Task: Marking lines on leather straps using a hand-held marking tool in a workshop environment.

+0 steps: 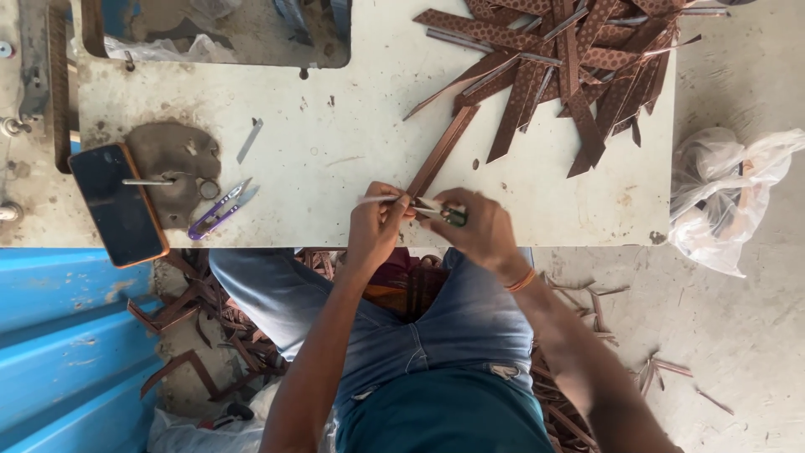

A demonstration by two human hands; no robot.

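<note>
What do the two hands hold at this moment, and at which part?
The left hand pinches the near end of a brown strip. The right hand grips a small green-handled tool by its handle, against that same end.

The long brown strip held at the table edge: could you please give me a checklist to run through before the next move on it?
1. Long brown strip gripped at its near end by both hands: ok.
2. Left hand pinches a thin pale sliver: ok.
3. Right hand holds a small green-handled tool: ok.
4. Tool's tip meets the strip: cannot tell.
5. Purple thread snips lie apart, untouched: ok.
6. Black phone overhangs the white table edge: not ok.
</note>
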